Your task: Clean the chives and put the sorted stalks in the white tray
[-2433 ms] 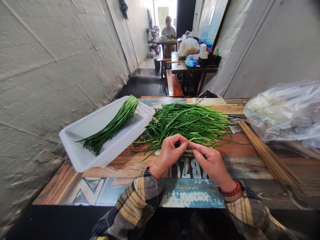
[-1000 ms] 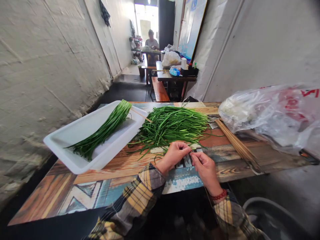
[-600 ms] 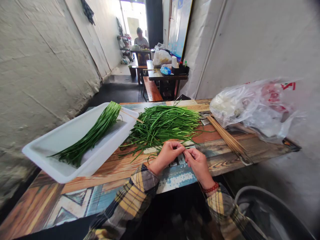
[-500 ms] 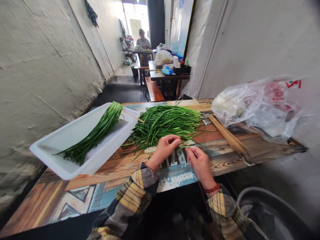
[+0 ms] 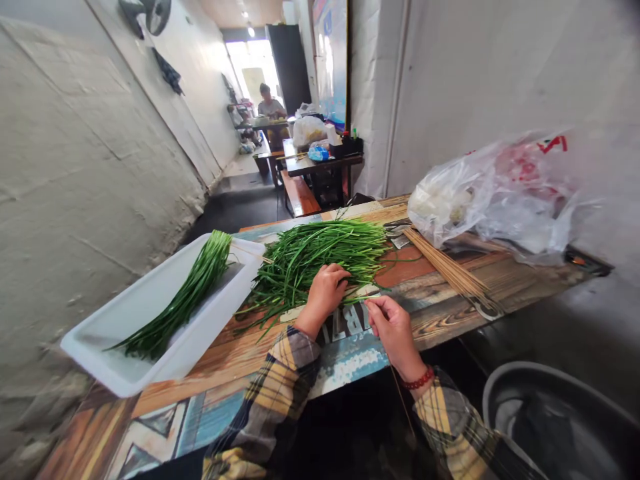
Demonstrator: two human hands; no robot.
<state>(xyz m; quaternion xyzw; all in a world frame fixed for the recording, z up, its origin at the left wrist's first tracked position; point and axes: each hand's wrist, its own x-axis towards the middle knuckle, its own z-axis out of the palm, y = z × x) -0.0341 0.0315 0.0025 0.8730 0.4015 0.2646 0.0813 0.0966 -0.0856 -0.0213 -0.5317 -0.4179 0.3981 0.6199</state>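
A loose pile of green garlic chives (image 5: 320, 250) lies across the middle of the table. My left hand (image 5: 327, 293) is at the pile's near edge, fingers curled in on some chives; its fingertips are partly hidden. To its right, my right hand (image 5: 395, 327) is closed in a pinch at the pale ends of a few chive stalks (image 5: 357, 297). A thin wooden skewer (image 5: 403, 403) runs down from beneath my right palm toward my lap. Its upper end is hidden by the hand.
A white plastic tub (image 5: 210, 320) at left holds a bundle of chives (image 5: 185, 300), with a skewer across its rim. Bare skewers (image 5: 447, 263) lie at right beside a clear plastic bag (image 5: 495, 193). A grey bin (image 5: 550, 413) stands below. Farther back, a person (image 5: 271, 103) sits.
My left hand has moved slightly left and away from my right, up against the chive pile. The right hand keeps its pinch. The view has tilted up and turned slightly right.
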